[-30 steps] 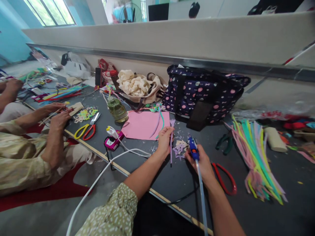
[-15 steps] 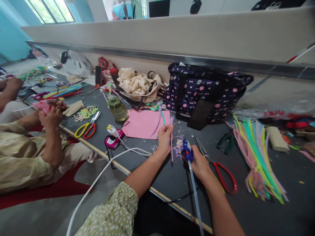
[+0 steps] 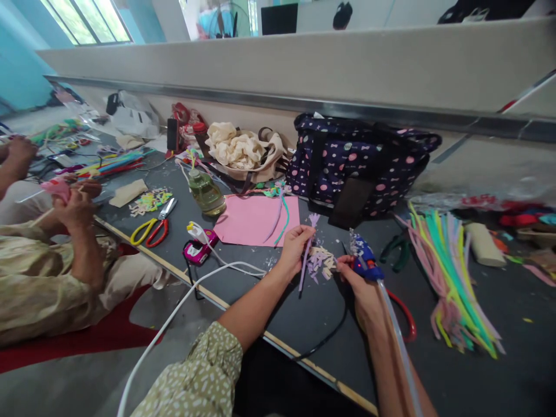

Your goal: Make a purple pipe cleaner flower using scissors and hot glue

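Observation:
My left hand point(image 3: 297, 250) pinches a purple fuzzy stem point(image 3: 304, 264) with a tufted upper end, over the dark table. In my right hand point(image 3: 361, 287) is a blue glue gun point(image 3: 365, 258), its clear glue stick trailing back along the forearm. The fingertips of that hand are together at the edge of a pile of short purple and cream pieces point(image 3: 319, 263); whether they hold a small piece is too small to tell. Behind my left hand lies a pink sheet point(image 3: 256, 219) with a purple and a green stem on it.
Red-handled scissors point(image 3: 406, 315) lie partly behind my right hand, near dark green pliers point(image 3: 394, 252). Colored stems point(image 3: 454, 284) are at the right. A patterned bag point(image 3: 360, 168), a bottle point(image 3: 206, 194), a power socket point(image 3: 200, 248) and more scissors point(image 3: 158, 224) surround the sheet. A person works at left.
My right hand has turned the glue gun up and to the right, and its fingers have come to the pile. Cream pieces now show there. My left hand has shifted slightly right with the stem.

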Demonstrator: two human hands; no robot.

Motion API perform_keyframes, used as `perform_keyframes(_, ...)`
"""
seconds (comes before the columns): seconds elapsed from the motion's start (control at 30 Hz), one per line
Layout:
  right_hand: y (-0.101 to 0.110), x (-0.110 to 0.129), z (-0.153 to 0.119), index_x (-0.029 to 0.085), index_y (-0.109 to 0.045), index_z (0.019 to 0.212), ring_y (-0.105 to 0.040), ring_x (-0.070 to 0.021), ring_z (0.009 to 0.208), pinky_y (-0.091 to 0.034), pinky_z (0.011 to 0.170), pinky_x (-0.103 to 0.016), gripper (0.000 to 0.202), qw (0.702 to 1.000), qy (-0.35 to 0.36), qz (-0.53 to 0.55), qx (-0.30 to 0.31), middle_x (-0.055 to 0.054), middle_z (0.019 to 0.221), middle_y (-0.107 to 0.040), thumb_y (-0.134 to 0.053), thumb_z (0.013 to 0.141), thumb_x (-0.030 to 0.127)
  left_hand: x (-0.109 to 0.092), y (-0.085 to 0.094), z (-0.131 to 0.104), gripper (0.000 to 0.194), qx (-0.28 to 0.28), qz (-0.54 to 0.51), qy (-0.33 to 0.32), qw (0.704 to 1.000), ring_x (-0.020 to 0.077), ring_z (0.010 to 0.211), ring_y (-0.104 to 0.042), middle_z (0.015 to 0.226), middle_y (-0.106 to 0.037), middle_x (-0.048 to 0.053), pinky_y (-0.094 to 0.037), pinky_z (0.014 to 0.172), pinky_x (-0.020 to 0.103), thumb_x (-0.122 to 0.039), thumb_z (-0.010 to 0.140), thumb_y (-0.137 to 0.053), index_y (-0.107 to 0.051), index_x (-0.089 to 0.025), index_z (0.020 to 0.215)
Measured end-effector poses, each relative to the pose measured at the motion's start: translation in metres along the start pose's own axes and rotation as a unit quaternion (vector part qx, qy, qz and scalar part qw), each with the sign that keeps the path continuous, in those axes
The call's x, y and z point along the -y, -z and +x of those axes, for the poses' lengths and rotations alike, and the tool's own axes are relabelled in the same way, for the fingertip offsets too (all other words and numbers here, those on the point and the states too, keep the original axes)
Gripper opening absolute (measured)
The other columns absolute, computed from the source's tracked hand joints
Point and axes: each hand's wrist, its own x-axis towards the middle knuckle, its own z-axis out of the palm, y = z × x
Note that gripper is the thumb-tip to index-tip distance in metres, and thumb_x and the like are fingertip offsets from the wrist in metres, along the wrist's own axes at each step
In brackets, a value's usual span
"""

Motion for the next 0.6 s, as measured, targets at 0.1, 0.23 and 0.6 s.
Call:
perform_keyframes(0.1,-0.001,0.003,0.003,0.015,-0.068,0.090,-0.046,-0.0083,0.054,-0.037,0.051,-0.022,0.032,0.999,-0.022,0.042,-0.011,0.000,0.072,-0.061,-0.074,0.067,0.036,0.002,-0.001,-0.001,0.033,0.035,0.011,0.051,0.998,0.0033,0.042,-0.042,0.061,-0.054,-0.003,-0.028,0.040,0.017,-0.037,0.060,-0.078,-0.060,-0.014,0.074)
perform_keyframes(0.23,-0.001,0.002,0.007,0.018,-0.066,0.089,-0.050,-0.0064,0.054,-0.042,0.051,-0.021,0.035,0.994,-0.026,0.103,-0.039,-0.001,0.087,-0.065,-0.080,0.060,0.033,0.002,-0.004,-0.005,0.036,0.083,0.026,0.090,0.992,0.0057,0.048,-0.050,0.068,-0.062,0.001,-0.036,0.042,0.017,-0.038,0.058,-0.081,-0.061,-0.014,0.076)
perform_keyframes(0.6,-0.012,-0.006,0.005,0.016,-0.062,0.091,-0.058,-0.0125,0.054,-0.047,0.056,-0.028,0.044,0.992,-0.008,0.089,-0.086,0.002,0.067,-0.063,-0.081,0.059,0.039,0.013,-0.010,-0.012,0.039,0.133,0.062,0.105,0.984,0.0095,0.056,-0.059,0.077,-0.068,0.006,-0.049,0.048,0.020,-0.031,0.053,-0.086,-0.059,-0.012,0.074)
